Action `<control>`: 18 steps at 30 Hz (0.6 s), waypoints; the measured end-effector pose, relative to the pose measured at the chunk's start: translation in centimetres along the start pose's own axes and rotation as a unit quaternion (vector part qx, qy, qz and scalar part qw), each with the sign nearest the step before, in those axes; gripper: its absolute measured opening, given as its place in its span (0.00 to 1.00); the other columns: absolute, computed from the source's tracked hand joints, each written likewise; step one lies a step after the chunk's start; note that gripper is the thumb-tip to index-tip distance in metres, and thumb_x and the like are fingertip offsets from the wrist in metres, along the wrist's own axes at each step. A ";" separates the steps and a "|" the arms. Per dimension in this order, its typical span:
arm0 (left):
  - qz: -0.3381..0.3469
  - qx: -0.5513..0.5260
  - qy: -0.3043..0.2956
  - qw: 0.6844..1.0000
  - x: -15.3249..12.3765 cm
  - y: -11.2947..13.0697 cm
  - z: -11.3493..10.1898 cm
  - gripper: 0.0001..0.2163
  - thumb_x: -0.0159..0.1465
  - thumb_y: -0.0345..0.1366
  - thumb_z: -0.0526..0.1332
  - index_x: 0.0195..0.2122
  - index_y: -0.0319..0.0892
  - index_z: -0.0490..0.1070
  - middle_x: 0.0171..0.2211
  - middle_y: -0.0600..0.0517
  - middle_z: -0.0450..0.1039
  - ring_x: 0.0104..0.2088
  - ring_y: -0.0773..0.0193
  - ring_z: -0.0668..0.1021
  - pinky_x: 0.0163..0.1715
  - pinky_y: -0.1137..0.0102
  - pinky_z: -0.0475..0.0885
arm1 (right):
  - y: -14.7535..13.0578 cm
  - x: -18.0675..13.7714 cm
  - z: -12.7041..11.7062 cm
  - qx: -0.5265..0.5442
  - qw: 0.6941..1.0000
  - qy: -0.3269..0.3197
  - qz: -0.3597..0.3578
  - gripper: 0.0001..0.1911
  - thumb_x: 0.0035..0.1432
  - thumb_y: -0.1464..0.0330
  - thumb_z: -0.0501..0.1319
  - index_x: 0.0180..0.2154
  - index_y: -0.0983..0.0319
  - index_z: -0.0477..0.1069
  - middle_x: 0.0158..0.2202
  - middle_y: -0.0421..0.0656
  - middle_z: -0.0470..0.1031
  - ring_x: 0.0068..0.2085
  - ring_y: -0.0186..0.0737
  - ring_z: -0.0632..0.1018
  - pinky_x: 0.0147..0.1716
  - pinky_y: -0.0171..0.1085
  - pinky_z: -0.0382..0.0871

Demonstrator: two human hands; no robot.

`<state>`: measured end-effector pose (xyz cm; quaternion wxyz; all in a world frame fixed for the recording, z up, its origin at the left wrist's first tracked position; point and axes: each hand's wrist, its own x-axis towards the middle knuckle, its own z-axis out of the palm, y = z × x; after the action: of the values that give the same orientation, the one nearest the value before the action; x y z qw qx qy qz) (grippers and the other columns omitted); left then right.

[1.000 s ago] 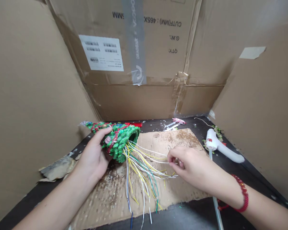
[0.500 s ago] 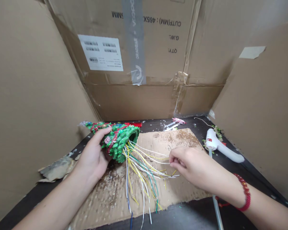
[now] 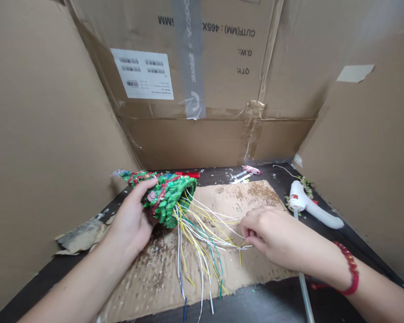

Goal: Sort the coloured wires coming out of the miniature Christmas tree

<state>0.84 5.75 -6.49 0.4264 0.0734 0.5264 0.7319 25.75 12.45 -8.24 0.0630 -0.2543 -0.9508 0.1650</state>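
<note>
A green glittery Christmas tree ornament (image 3: 168, 197) with red garland lies on its side in my left hand (image 3: 133, 217), its hollow base facing right. Out of that opening fans a bundle of thin wires (image 3: 198, 237), white, yellow, green and blue, with loose ends over the cardboard sheet (image 3: 252, 193). My right hand (image 3: 264, 231) is closed in a pinch on a few of the wires, white and yellow, at the right of the bundle. Its fingertips hide the exact grip.
A white glue gun (image 3: 311, 206) lies at the right, a glue stick (image 3: 305, 291) protruding from it. Torn paper (image 3: 81, 235) is at the left. Red-and-white string (image 3: 251, 169) and scraps lie at the back. Cardboard walls (image 3: 195, 143) enclose the table on three sides.
My right hand has moved slightly right and drawn the pinched wires farther from the base. The tree and my left hand have stayed almost still.
</note>
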 end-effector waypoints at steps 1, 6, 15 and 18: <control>0.000 0.000 0.000 1.000 0.0 0.0 0.0 0.09 0.59 0.28 0.58 0.41 0.40 0.70 0.35 0.52 0.69 0.24 0.73 0.70 0.29 0.79 0.69 | 0.0 0.0 -0.1 -0.002 1.000 -0.002 -0.004 0.07 0.52 0.79 0.54 0.26 0.63 0.64 0.26 0.37 0.68 0.29 0.33 0.65 0.32 0.34 0.55; 0.000 0.001 -0.005 1.000 0.0 0.0 -0.1 0.09 0.58 0.28 0.59 0.41 0.40 0.70 0.35 0.52 0.70 0.25 0.72 0.71 0.30 0.78 0.70 | -0.5 -0.3 -0.7 -0.019 0.998 -0.028 -0.047 0.07 0.54 0.78 0.55 0.27 0.62 0.63 0.27 0.36 0.68 0.31 0.33 0.66 0.33 0.34 0.55; -0.002 -0.005 0.000 1.000 0.1 -0.1 -0.1 0.14 0.56 0.28 0.61 0.44 0.39 0.70 0.38 0.50 0.70 0.28 0.71 0.73 0.34 0.77 0.71 | -0.6 -0.3 -1.0 -0.110 0.993 -0.045 0.022 0.07 0.57 0.75 0.55 0.27 0.61 0.66 0.29 0.37 0.71 0.32 0.35 0.70 0.34 0.35 0.58; 0.005 -0.005 0.007 1.000 0.4 -0.3 -0.2 0.17 0.54 0.29 0.62 0.46 0.38 0.70 0.37 0.49 0.70 0.28 0.71 0.73 0.36 0.76 0.71 | -0.4 -0.2 -1.2 -0.150 0.984 -0.035 0.090 0.07 0.56 0.76 0.56 0.26 0.63 0.67 0.28 0.42 0.72 0.31 0.40 0.72 0.31 0.38 0.57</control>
<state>0.65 5.93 -6.90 0.4191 0.0685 0.5252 0.7375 26.01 12.40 -6.96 -0.0245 -0.3398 -0.9396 0.0341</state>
